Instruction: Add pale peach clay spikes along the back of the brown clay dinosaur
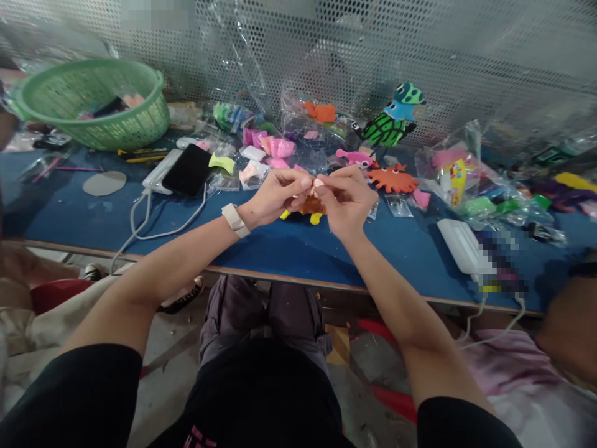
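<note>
My left hand [280, 196] and my right hand [349, 199] meet above the blue table, fingertips almost touching. Between the right thumb and forefinger sits a small pale pink lump of what looks like modelling clay [318, 183]. The left thumb and fingers are pinched together against its left side; whether they grip part of the same lump is hidden. Just beneath the hands lies an orange figure with yellow feet [316, 218], mostly covered by them. To the right of my right hand is an orange crab figure [394, 179], with a pink figure [354, 158] behind the hand.
A green basket [102, 127] stands at the back left, near a black phone [187, 171] and a white power bank [161, 171] with a cable. Clay packets [277, 147] and a turtle figure [385, 127] line the mesh wall. Another power bank [461, 246] lies right. People sit both sides.
</note>
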{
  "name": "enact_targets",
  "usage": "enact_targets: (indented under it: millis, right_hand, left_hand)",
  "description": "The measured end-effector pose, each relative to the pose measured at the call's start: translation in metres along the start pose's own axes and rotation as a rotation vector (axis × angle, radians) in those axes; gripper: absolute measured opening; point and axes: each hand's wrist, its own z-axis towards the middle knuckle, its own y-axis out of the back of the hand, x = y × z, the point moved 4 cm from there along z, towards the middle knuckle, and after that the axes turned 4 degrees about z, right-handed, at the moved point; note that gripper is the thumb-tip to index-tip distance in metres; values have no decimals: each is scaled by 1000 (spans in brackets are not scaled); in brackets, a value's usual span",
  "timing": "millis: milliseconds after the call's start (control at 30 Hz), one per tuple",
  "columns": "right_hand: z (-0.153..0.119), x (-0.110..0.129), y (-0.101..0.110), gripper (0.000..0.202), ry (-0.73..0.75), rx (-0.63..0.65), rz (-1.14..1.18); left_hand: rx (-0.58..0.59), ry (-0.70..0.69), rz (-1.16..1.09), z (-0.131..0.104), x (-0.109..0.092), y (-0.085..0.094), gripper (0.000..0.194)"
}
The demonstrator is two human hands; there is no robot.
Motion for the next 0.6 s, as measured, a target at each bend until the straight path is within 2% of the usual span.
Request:
enact_targets:
  millis: [167, 367, 600]
  right_hand:
    - [1, 3, 0, 37, -11, 0, -28]
    - [1, 6, 0, 20, 42, 3, 47]
    - [3, 10, 0, 15, 90, 21, 33]
  left_hand:
    - [-20, 7, -27, 1, 1, 1, 52]
    - [-7, 5, -23, 0, 2, 0, 54]
    - [-3, 18, -31, 0, 2, 2, 47]
